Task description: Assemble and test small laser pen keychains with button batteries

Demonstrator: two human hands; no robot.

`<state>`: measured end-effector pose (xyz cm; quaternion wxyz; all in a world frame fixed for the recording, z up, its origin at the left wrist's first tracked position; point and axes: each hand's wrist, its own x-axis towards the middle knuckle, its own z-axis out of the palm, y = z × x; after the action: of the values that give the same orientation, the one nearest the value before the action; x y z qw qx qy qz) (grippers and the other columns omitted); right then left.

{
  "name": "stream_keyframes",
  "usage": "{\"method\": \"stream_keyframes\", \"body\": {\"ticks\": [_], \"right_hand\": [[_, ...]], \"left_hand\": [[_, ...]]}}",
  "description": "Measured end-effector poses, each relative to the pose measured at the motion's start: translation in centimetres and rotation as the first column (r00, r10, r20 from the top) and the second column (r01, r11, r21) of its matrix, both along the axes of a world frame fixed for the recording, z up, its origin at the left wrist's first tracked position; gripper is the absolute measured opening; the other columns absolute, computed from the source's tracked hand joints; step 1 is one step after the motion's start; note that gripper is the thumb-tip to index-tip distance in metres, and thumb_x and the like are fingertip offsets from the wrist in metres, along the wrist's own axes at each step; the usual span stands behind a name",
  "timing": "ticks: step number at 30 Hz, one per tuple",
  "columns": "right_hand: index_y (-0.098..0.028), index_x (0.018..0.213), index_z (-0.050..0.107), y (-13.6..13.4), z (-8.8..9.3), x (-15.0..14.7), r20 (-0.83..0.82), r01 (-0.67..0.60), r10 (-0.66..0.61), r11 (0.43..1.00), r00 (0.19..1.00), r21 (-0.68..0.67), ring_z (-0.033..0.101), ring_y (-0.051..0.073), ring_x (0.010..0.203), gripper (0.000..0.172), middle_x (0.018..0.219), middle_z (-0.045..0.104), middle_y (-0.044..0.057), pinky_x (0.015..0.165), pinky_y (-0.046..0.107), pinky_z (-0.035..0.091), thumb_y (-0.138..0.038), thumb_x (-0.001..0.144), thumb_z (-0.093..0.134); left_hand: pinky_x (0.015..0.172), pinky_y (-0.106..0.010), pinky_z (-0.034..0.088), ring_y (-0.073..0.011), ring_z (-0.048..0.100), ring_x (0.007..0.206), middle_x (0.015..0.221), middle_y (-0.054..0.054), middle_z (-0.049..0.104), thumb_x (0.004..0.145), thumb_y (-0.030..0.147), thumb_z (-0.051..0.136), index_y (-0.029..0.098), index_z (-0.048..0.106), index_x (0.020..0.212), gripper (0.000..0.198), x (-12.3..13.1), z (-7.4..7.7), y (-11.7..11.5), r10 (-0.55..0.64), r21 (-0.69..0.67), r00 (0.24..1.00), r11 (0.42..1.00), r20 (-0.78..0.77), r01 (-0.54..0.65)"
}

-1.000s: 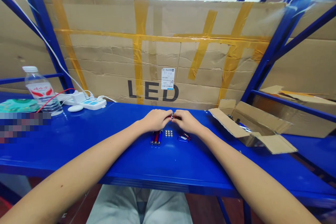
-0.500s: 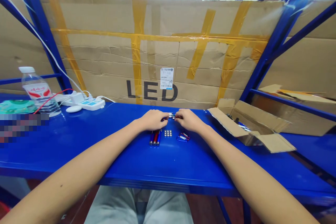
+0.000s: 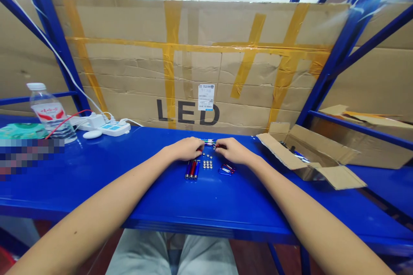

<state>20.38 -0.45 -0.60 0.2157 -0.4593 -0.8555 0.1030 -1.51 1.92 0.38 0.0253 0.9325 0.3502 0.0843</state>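
Observation:
My left hand [image 3: 186,148] and my right hand [image 3: 234,151] rest on the blue shelf top [image 3: 200,200] with their fingers curled. Their fingertips are a short gap apart. Each pinches something small that I cannot make out. Between and just beyond the fingertips lies a short row of small metal parts [image 3: 208,141]. In front of the hands lie three thin tubes, blue and red [image 3: 192,169]. Beside the tubes are several silver button cells [image 3: 208,164], and to their right some small blue and red clips [image 3: 226,169].
An open cardboard box [image 3: 311,159] lies to the right. At the left stand a water bottle [image 3: 48,111], a white power strip [image 3: 109,128] with cables and a teal packet [image 3: 19,130]. A taped cardboard sheet marked LED [image 3: 193,64] walls the back, between blue rack posts.
My hands were pressed together around a small metal piece a second ago. They have drawn slightly apart and dropped toward the shelf top.

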Motion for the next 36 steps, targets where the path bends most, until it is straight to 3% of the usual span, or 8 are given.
{"method": "stream_keyframes", "body": {"ticks": [4,7,13,24,28,32,36], "right_hand": [[-0.017,0.077,0.06,-0.7,0.3,-0.4,-0.117,-0.07,0.061,0.995,0.991,-0.075,0.059,0.015,0.072,0.015,0.079,0.068,0.003,0.067,0.025,0.04,-0.017,0.087,0.049],[-0.017,0.078,0.061,-1.1,0.4,-0.9,-0.126,-0.113,0.105,0.992,0.986,-0.055,0.06,0.015,0.074,0.016,0.081,0.069,0.003,0.069,0.026,0.041,-0.017,0.087,0.048],[-0.016,0.082,0.065,-1.2,0.4,-1.2,-0.105,-0.125,0.121,0.992,0.987,-0.029,0.059,0.016,0.076,0.016,0.082,0.07,0.003,0.071,0.026,0.041,-0.016,0.085,0.05],[-0.015,0.075,0.063,-1.2,0.2,-1.4,-0.176,-0.125,0.103,0.985,0.979,-0.121,0.057,0.015,0.072,0.016,0.075,0.066,0.002,0.068,0.026,0.041,-0.019,0.085,0.05],[-0.016,0.074,0.061,-1.0,0.1,-1.3,-0.192,-0.134,0.111,0.984,0.975,-0.115,0.056,0.014,0.07,0.016,0.074,0.065,0.001,0.067,0.025,0.041,-0.021,0.085,0.05],[-0.016,0.075,0.058,-0.8,0.0,-1.0,-0.221,-0.056,0.037,0.995,0.975,-0.083,0.057,0.013,0.069,0.016,0.074,0.065,0.001,0.064,0.024,0.039,-0.022,0.087,0.049],[-0.016,0.075,0.059,-0.8,0.1,-0.8,-0.151,-0.024,0.017,0.999,0.988,-0.049,0.054,0.013,0.068,0.017,0.074,0.065,0.001,0.062,0.024,0.036,-0.022,0.087,0.049]], "left_hand": [[0.067,-0.027,0.041,-0.0189,0.06,0.079,0.091,-0.006,0.068,0.079,0.02,0.054,0.017,0.062,0.092,0.016,0.0,-0.3,0.4,0.021,-0.094,0.987,0.996,0.16,-0.006],[0.068,-0.026,0.041,-0.0181,0.06,0.078,0.088,-0.005,0.069,0.081,0.025,0.053,0.016,0.064,0.084,0.014,0.7,-0.9,0.9,0.01,-0.138,0.974,0.99,0.227,0.022],[0.057,-0.026,0.035,-0.0151,0.054,0.062,0.068,-0.002,0.065,0.082,0.03,0.054,0.015,0.066,0.076,0.02,1.8,-1.9,1.7,0.034,-0.226,0.979,0.974,0.201,0.012],[0.056,-0.024,0.034,-0.0128,0.05,0.062,0.067,0.001,0.06,0.078,0.032,0.058,0.014,0.068,0.079,0.02,1.4,-1.2,0.9,0.041,-0.369,0.979,0.929,0.199,0.036],[0.058,-0.024,0.035,-0.0127,0.049,0.062,0.067,0.001,0.06,0.078,0.031,0.058,0.015,0.067,0.08,0.019,1.2,-1.1,0.9,0.023,-0.393,0.979,0.917,0.204,0.061],[0.061,-0.024,0.037,-0.0131,0.051,0.065,0.071,0.0,0.062,0.078,0.03,0.059,0.015,0.067,0.081,0.018,1.2,-1.0,0.9,0.029,-0.394,0.974,0.917,0.223,0.063],[0.06,-0.024,0.037,-0.013,0.051,0.064,0.07,0.0,0.062,0.077,0.031,0.06,0.015,0.067,0.081,0.018,1.2,-1.0,0.9,0.046,-0.387,0.977,0.921,0.21,0.04]]}}
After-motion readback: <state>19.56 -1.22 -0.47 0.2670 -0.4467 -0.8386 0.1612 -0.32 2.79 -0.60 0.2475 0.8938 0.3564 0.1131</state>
